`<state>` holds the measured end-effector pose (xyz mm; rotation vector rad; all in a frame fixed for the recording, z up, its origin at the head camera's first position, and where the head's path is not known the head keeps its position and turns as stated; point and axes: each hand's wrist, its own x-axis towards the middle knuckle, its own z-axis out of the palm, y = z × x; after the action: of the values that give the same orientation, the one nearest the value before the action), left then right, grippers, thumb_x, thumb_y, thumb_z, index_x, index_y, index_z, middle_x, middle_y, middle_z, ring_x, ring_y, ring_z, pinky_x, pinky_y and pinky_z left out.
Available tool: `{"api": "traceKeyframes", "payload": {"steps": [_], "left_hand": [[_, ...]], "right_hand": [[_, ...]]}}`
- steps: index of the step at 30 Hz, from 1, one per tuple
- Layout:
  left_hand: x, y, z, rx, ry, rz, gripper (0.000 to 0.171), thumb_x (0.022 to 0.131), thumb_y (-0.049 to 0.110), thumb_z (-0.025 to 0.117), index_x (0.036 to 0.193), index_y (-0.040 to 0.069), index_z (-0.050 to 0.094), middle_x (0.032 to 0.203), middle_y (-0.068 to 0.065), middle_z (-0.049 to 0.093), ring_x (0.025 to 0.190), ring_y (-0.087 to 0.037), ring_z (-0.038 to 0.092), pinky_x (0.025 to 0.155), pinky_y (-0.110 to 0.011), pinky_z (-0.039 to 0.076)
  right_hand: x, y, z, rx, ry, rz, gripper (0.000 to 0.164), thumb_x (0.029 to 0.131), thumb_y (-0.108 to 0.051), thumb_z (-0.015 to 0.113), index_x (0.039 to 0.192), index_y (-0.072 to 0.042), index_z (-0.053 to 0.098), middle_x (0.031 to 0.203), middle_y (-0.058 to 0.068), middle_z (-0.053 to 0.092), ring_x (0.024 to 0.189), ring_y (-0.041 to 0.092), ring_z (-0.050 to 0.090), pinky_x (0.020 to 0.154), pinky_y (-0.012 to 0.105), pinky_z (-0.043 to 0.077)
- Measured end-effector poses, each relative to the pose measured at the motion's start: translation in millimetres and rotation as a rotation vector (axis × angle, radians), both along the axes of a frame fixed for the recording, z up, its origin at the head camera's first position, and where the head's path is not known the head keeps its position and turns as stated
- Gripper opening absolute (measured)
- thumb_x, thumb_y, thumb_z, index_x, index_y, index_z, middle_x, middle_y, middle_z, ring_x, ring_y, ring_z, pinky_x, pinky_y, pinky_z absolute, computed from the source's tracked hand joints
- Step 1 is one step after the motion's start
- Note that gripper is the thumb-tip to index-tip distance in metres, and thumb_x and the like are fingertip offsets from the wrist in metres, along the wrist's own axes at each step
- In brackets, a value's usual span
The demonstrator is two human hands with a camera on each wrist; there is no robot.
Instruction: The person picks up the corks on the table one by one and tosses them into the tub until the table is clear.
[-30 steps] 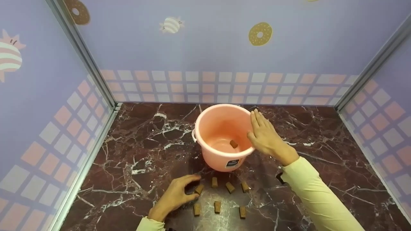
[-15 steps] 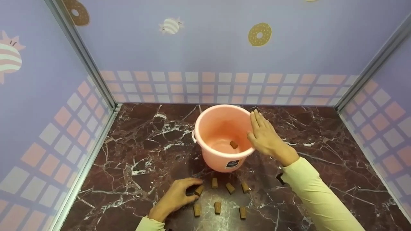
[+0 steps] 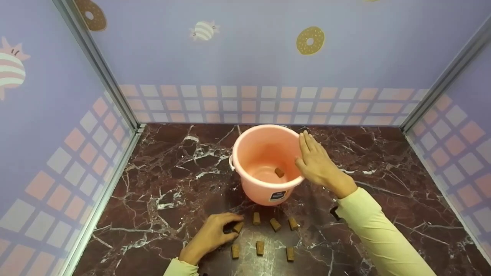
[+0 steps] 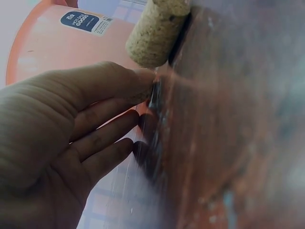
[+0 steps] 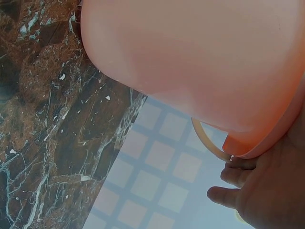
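Observation:
A pink bucket (image 3: 259, 191) stands upright on the table with a cork stopper (image 3: 279, 172) lying at its bottom. In front of it, my left hand (image 3: 211, 232) pinches another cork (image 3: 238, 227) between thumb and index finger, low at the tabletop. That cork is mostly hidden behind the thumb in the left wrist view, where a nearby cork (image 4: 157, 36) shows plainly. My right hand (image 3: 318, 165) rests with straight fingers along the bucket's right rim, thumb over the inner side. The right wrist view shows the palm at the rim beside the handle (image 5: 207, 138).
Several more corks lie in two loose rows before the bucket, among them a back-row cork (image 3: 275, 224) and a front-row cork (image 3: 290, 253). The dark marbled table (image 3: 176, 172) is bounded by a patterned back wall (image 3: 249, 57) and side walls.
My left hand's thumb and index finger have closed in on the cork between them. The right hand and bucket stay where they were.

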<state>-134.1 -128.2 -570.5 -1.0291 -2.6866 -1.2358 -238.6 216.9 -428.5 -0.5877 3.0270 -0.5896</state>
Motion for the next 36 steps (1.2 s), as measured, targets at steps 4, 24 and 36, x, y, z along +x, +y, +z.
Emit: {"api": "traceKeyframes", "payload": {"steps": [4,24,36], "left_hand": [[-0.4,1.2,-0.8,0.005,0.008,-0.002,0.040,0.081,-0.004,0.087,0.120,0.001,0.077,0.121,-0.011,0.076,0.114,-0.030,0.072,0.103,-0.044,0.058],[0.3,3.1,-4.8,0.086,0.012,0.059,0.037,0.078,-0.004,0.090,0.113,0.000,0.078,0.114,-0.009,0.078,0.106,-0.028,0.074,0.100,-0.043,0.059],[0.4,3.8,-4.3,0.080,0.015,0.079,0.038,0.076,-0.002,0.091,0.111,0.000,0.077,0.112,-0.009,0.078,0.105,-0.028,0.074,0.100,-0.044,0.059]], "right_hand": [[-0.5,-0.3,-0.1,0.001,-0.002,0.001,0.075,0.108,-0.024,0.041,0.163,0.014,0.006,0.172,0.032,0.000,0.159,0.047,0.002,0.129,0.059,0.005],[-0.6,-0.3,0.4,-0.006,-0.014,0.001,0.075,0.109,-0.026,0.040,0.163,0.013,0.006,0.172,0.032,0.000,0.159,0.049,0.002,0.129,0.061,0.004],[-0.6,0.1,-0.1,-0.003,-0.015,0.001,0.076,0.108,-0.027,0.040,0.163,0.013,0.005,0.172,0.031,-0.001,0.159,0.048,0.001,0.129,0.060,0.003]]}}
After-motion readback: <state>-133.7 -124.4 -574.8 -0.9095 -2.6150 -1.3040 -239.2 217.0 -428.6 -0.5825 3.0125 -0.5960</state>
